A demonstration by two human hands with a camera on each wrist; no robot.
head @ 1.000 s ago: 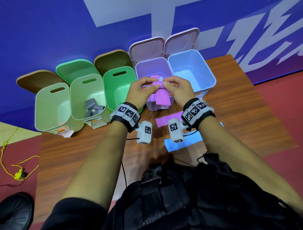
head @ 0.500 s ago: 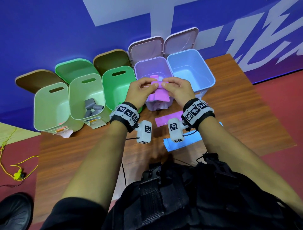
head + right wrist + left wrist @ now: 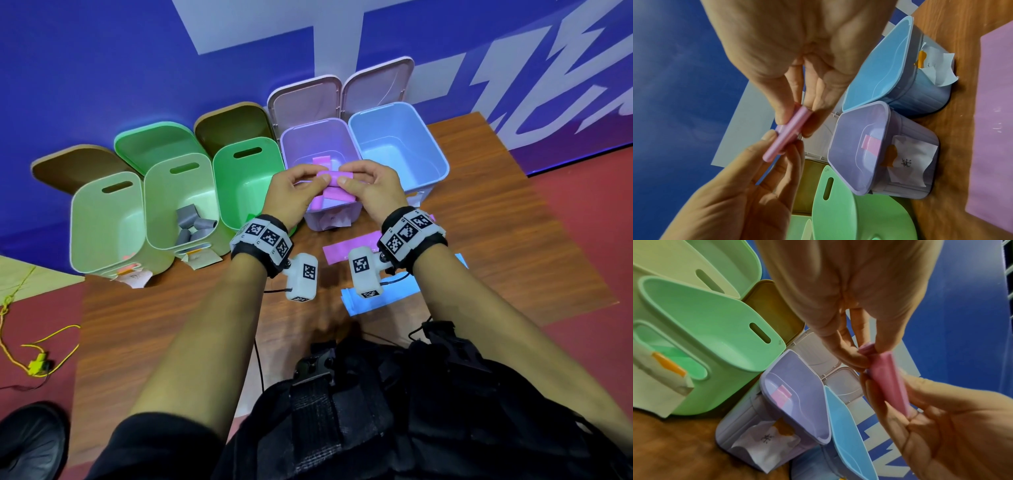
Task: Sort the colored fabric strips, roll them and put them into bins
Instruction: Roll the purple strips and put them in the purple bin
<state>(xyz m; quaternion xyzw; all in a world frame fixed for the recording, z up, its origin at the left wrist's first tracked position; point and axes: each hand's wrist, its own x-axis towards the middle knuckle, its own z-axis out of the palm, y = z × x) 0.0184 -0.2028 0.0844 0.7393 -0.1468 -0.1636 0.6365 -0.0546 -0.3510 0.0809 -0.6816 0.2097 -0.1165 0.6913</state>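
Shorter-tailed now, pink strip [image 3: 336, 179] lies crosswise between both hands.

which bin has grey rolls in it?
The pale green plastic bin, second from the left in the row: grey fabric rolls lie inside; no other bin shows any.

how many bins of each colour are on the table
green bins: 3
purple bin: 1
blue bin: 1
total: 5 bins, all with lids open
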